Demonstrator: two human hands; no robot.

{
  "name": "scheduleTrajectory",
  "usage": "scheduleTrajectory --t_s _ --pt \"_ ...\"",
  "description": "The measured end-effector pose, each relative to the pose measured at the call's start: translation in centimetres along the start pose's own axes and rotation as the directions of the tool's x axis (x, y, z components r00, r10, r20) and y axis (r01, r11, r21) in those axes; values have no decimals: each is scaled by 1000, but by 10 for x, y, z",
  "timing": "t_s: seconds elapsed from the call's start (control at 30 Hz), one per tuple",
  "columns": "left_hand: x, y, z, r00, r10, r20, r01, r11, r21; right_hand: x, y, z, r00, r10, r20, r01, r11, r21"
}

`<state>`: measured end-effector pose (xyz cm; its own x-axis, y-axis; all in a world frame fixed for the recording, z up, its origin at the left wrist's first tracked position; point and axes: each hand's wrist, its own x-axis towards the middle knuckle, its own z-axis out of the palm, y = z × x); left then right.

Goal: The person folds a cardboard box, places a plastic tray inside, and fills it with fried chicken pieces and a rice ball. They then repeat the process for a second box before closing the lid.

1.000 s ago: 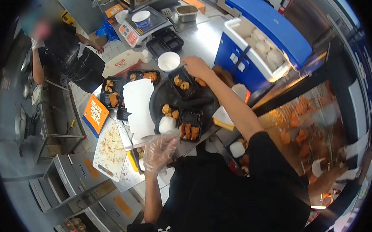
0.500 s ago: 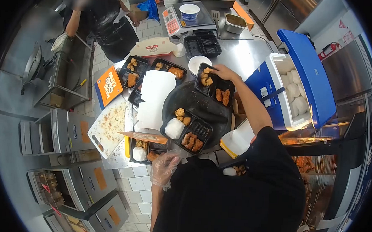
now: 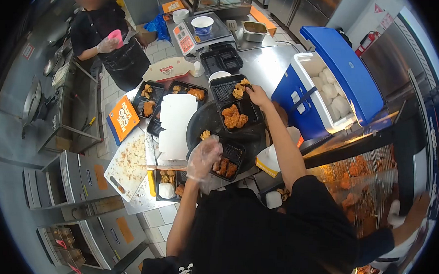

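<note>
My right hand [image 3: 256, 97] grips the right edge of a black compartment tray [image 3: 223, 91] holding fried pieces [image 3: 234, 118], above a round black pan [image 3: 258, 148]. My left hand [image 3: 205, 159], in a clear plastic glove, is over the left part of a second black tray [image 3: 237, 152]. Brown fried strips [image 3: 225, 167] lie in that tray, and a yellowish piece [image 3: 205, 135] shows above the glove. The left fingers are blurred, and whatever is under them is hidden. White cardboard sheets [image 3: 177, 125] lie left of the pan.
An open blue cooler [image 3: 286, 91] with white wrapped balls stands right. A scale [image 3: 184, 36] is at the back. A knife [image 3: 152, 183] and a cutting board [image 3: 128, 165] lie left. One person [image 3: 111, 39] stands across the table; another's arm [image 3: 412, 219] shows at right.
My left hand has moved up over the lower tray. The tray in my right hand has shifted left and now shows bigger fried pieces. The person across holds a pink cup; an arm appears at right.
</note>
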<state>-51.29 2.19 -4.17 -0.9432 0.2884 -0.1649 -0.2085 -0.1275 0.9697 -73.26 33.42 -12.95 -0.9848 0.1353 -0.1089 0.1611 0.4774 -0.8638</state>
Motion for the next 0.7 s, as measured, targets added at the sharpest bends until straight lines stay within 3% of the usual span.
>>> scheduleTrajectory --t_s 0.1,0.13,0.27,0.43,0.53,0.63,0.7 --pt "26 -5 13 952 -268 -146 214 928 -304 -37 -15 4 993 92 -75 -85 991 99" --pt "34 -5 15 946 -300 -122 240 902 -359 -52 -23 4 987 124 -105 -112 987 114" --pt "49 7 24 948 -256 -189 160 896 -413 -90 -22 28 948 244 -206 -161 922 352" --pt "63 -15 -4 967 -159 -199 101 956 -274 -124 -30 36 927 306 -216 -173 860 480" --pt "77 -20 -19 965 -79 -251 28 980 -199 -154 -55 26 946 321 50 -240 585 775" --pt "87 -8 -29 961 -185 -206 136 963 -232 -174 -73 16 966 257 39 -173 525 833" --pt "98 -11 -36 976 -160 -145 132 974 -185 -185 -79 11 980 200 23 -130 543 829"
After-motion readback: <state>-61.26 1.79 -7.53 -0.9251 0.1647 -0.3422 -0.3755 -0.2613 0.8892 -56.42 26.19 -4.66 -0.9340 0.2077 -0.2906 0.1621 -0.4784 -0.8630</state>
